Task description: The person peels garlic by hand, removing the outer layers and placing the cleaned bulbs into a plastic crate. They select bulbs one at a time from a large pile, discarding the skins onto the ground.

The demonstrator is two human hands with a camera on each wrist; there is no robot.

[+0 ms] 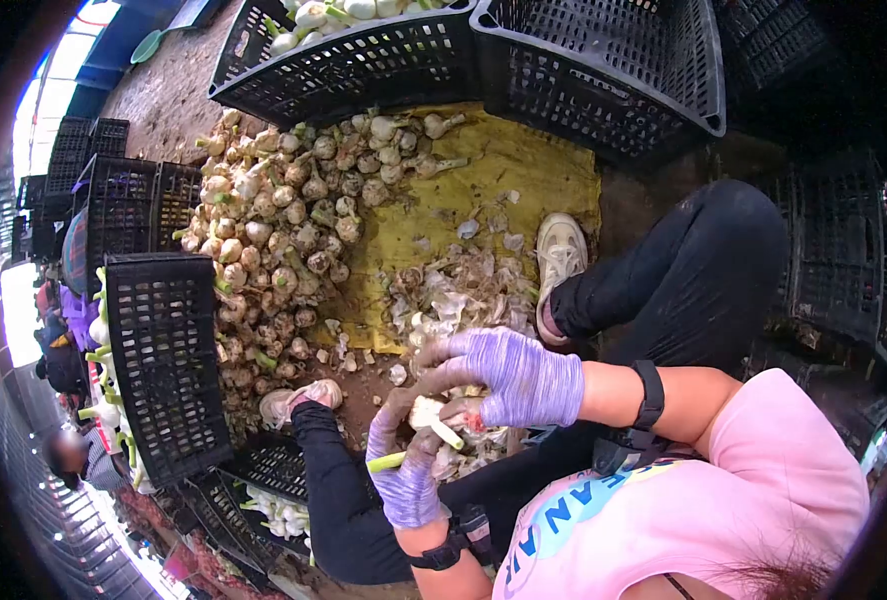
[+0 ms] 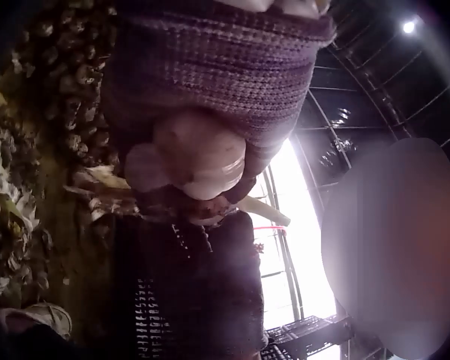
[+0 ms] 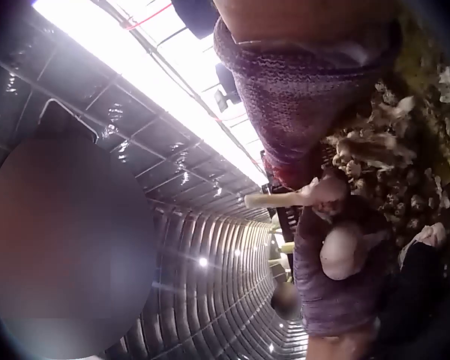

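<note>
While our left hand (image 1: 408, 470) grips a white, green-stalked garlic bulb (image 1: 431, 413), our right hand's (image 1: 518, 375) fingers pinch its skin; peeling seems underway, next needing a firm pull.

We hold one garlic bulb (image 1: 430, 412) betw. both gloved hands: pale, whitish, partly peeled, w/ a cut green-white stalk (image 1: 387, 461) sticking out below the grip toward our left wrist. From the left wrist cam, bulb (image 2: 199, 161) sits plump against the palm, cloves bulging, skin pinkish-white.
</note>
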